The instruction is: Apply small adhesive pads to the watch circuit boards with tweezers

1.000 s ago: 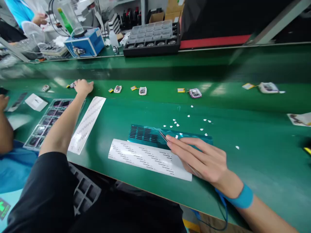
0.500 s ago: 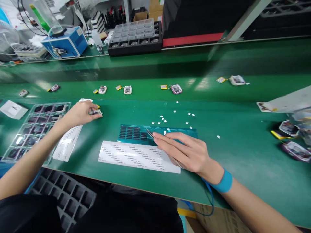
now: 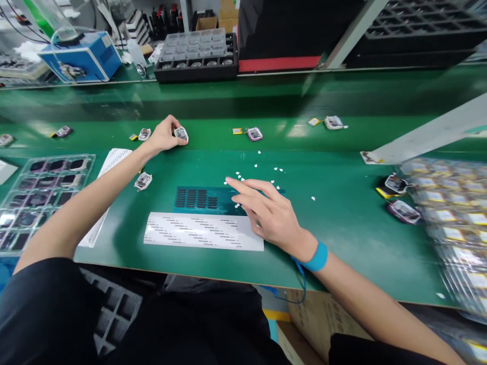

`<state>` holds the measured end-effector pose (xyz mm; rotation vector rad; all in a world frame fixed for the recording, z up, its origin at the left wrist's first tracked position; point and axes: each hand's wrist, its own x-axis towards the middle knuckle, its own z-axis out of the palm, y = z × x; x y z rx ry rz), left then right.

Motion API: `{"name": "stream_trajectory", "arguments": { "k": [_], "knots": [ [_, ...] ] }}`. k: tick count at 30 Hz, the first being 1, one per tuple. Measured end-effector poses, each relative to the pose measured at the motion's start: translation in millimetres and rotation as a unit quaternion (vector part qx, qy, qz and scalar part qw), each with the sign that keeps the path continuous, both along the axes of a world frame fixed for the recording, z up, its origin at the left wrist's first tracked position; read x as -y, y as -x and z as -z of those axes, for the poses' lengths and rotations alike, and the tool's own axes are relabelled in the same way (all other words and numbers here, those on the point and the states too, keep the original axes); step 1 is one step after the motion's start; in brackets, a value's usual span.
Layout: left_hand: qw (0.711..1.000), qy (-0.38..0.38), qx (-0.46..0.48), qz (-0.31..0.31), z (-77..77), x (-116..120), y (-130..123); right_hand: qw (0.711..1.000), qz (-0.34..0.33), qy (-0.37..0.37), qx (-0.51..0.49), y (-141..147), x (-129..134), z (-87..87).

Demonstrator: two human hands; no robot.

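Clock centre = the teal sheet (image 3: 196, 198) with the black pieces. Left hand (image 3: 164, 136) is at 11 o'clock, thumb and fingers pinching the watch-like unit (image 3: 181, 134) over the green strip (image 3: 209, 137). I'd hold it by the rim, off the exposed innards, and not tug any lead. A second unit (image 3: 143, 181) sits between 9 and 10, so mind the forearm there. Right hand (image 3: 272, 215) is over the sheet's right end, fingers loosely spread; can't tell if the thumb's pinching anything. White bits (image 3: 256, 166) lie between 1 and 2, easy to brush, so go light.

Hard to see: clear tray (image 3: 90, 165) at 9 is cut off; no idea if the held unit touches the strip; stacked trays (image 3: 439, 253) past 3 are blurry.
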<state>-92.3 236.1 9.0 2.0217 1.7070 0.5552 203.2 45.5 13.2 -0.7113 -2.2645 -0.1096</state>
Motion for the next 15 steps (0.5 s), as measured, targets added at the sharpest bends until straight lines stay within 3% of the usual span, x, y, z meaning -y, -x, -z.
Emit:
{"name": "stream_trajectory", "arguments": {
  "k": [3, 7, 11, 15],
  "knots": [
    [0.985, -0.013, 0.166, -0.054, -12.4, 40.2, -19.4, 1.000, 0.003, 0.019, -0.025, 0.0, -0.1, 4.1],
    [0.920, 0.047, 0.389, -0.018, -26.7, 122.7, -59.0, 0.994, 0.062, 0.008, -0.085, -1.0, 1.6, 7.3],
    [0.885, 0.140, 0.441, 0.048, -28.7, 185.4, -83.3, 0.993, 0.077, 0.028, -0.085, 0.6, 5.5, 6.4],
    [0.885, 0.153, 0.431, 0.089, -22.1, 207.5, -88.1, 0.995, 0.051, 0.068, -0.060, 4.5, 9.4, 9.0]
  ]
}}
